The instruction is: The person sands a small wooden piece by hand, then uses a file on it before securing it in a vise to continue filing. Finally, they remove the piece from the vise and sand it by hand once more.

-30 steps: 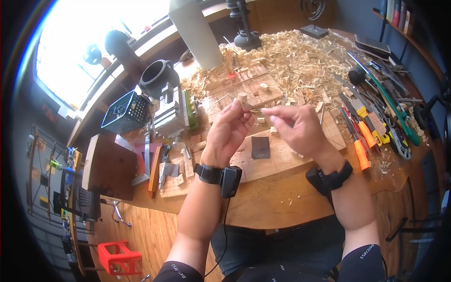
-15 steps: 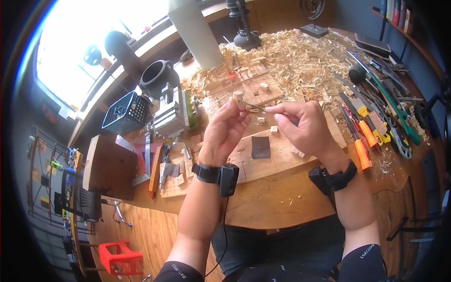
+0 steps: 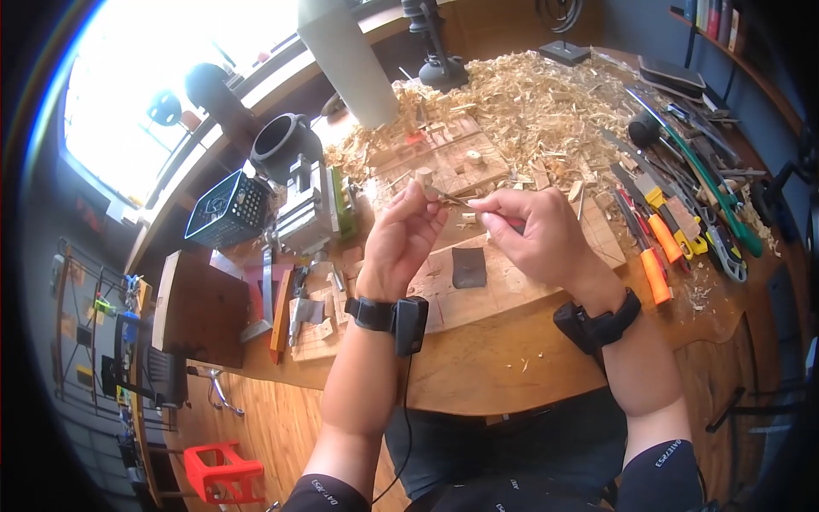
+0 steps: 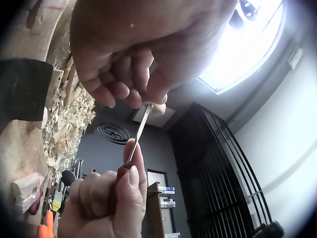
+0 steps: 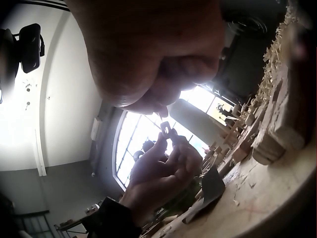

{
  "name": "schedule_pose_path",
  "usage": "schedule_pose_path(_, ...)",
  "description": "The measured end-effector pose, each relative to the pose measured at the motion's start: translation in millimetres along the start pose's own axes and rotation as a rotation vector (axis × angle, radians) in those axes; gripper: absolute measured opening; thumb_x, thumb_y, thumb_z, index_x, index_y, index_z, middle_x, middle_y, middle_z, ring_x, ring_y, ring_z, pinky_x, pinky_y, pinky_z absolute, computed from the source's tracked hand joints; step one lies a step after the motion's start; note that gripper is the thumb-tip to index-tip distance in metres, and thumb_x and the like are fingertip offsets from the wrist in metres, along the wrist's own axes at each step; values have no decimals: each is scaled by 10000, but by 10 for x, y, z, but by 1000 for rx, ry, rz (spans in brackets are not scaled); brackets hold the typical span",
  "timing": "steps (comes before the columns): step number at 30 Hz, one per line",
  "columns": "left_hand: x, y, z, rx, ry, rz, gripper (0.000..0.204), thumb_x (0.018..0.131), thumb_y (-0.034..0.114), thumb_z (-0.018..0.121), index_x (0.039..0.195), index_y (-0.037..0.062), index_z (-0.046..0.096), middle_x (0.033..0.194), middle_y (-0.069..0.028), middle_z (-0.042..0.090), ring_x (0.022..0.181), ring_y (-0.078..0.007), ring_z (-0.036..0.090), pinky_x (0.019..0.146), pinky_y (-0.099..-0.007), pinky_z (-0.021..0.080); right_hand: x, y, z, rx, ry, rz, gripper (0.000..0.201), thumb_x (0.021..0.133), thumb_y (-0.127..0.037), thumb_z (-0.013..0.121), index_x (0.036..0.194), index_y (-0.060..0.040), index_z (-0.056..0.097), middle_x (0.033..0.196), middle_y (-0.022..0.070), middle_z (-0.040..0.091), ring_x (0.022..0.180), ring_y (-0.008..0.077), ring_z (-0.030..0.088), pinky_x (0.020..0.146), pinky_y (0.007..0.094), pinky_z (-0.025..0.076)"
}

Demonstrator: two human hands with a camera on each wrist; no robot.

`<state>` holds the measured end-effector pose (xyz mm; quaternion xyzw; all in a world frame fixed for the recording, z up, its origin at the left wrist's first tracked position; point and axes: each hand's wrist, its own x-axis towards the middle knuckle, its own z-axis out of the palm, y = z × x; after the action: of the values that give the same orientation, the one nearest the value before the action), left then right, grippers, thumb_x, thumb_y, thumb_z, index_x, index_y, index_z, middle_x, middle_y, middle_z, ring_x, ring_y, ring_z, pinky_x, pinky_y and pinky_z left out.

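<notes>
Over the workbench, my left hand point(image 3: 397, 243) pinches a small pale wooden piece point(image 3: 424, 176) between thumb and fingers. My right hand point(image 3: 546, 237) grips a slim carving tool, whose reddish-brown handle point(image 4: 122, 174) lies mostly inside the fist. Its narrow metal blade point(image 4: 140, 130) points at the wooden piece, and the tip meets it by the left fingertips in the left wrist view. From the right wrist view, the wooden piece point(image 5: 166, 130) appears with an opening in its end. Below the hands, a dark square of sandpaper point(image 3: 469, 268) lies on the wooden board point(image 3: 435, 316).
Wood shavings point(image 3: 529, 102) heap up at the back. Knives and orange-handled tools point(image 3: 655, 275) lie along the right. A metal vise point(image 3: 303, 218), a green basket point(image 3: 229, 207) and a wooden block point(image 3: 200, 307) stand on the left. The bench's front edge curves before me.
My left hand has shifted slightly left with the wooden piece. The right hand first drew back a little, then came left again with the tool. The head view has moved slightly.
</notes>
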<state>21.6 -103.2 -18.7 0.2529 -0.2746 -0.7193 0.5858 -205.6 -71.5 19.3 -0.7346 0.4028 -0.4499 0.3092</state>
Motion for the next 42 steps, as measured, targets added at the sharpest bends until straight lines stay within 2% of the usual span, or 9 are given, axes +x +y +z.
schedule_pose_path(4, 11, -48, 32, 3, -86, -43, 172, 1070, 209, 581, 1092, 55, 652, 968, -67, 683, 894, -175, 626, 890, -367, 542, -3, 107, 138, 0, 123, -137, 177, 900, -101, 670, 1015, -21, 778, 700, 158, 710, 594, 204, 695, 594, 324, 530)
schedule_pose_path(10, 6, 60, -19, -45, 34, -25, 161, 1072, 201, 575, 1094, 60, 648, 963, -67, 681, 886, -179, 630, 879, -355, 547, 19, 26, -17, -7, 37, -8, 172, 902, -106, 671, 1011, -33, 781, 666, 140, 694, 573, 173, 670, 575, 315, 505)
schedule_pose_path(17, 45, 84, -91, -132, -4, -10, 192, 1080, 217, 561, 1111, 44, 638, 995, -83, 669, 884, -189, 620, 882, -356, 545, -14, 55, -13, 48, 145, -106, 170, 901, -76, 647, 991, -11, 776, 590, 100, 638, 511, 111, 579, 521, 302, 452)
schedule_pose_path(24, 48, 70, -96, -143, -35, -10, 209, 1084, 221, 554, 1116, 29, 631, 994, -82, 664, 908, -192, 613, 890, -357, 542, -37, 31, -24, 54, 94, -104, 164, 887, -36, 649, 986, 2, 775, 565, 83, 609, 505, 80, 545, 501, 274, 427)
schedule_pose_path(27, 37, 61, -45, -102, -52, -8, 145, 1039, 211, 650, 1086, 74, 635, 989, -73, 658, 890, -173, 597, 870, -346, 536, -35, 50, 20, 59, 138, -154, 168, 888, -34, 645, 986, -2, 777, 548, 71, 592, 492, 74, 523, 491, 278, 416)
schedule_pose_path(30, 29, 52, -39, -95, -63, -14, 153, 1042, 209, 644, 1088, 63, 646, 998, -66, 662, 894, -167, 600, 875, -342, 536, -36, 23, 28, 46, 110, -122, 165, 891, -38, 647, 987, -16, 778, 548, 71, 592, 475, 97, 528, 486, 289, 415)
schedule_pose_path(35, 42, -26, -47, -89, -145, -43, 192, 1075, 216, 572, 1115, 41, 640, 995, -62, 671, 909, -177, 611, 899, -364, 538, -61, -19, 136, -106, 36, -127, 185, 945, -140, 616, 1051, -43, 733, 661, 152, 672, 591, 310, 681, 582, 411, 525)
schedule_pose_path(39, 57, -109, -29, -20, -159, -2, 180, 1070, 205, 582, 1085, 41, 656, 989, -60, 675, 901, -161, 608, 906, -358, 539, -61, -15, 150, -86, -24, -53, 202, 960, -163, 594, 1073, -45, 713, 706, 171, 690, 667, 358, 704, 640, 451, 549)
schedule_pose_path(42, 35, -210, 66, 213, -174, -34, 174, 1051, 185, 628, 1102, 33, 694, 943, -19, 678, 854, -121, 612, 868, -319, 541, -33, 121, 201, -40, 99, -106, 200, 960, -155, 589, 1073, -43, 709, 714, 166, 696, 667, 346, 708, 646, 447, 552)
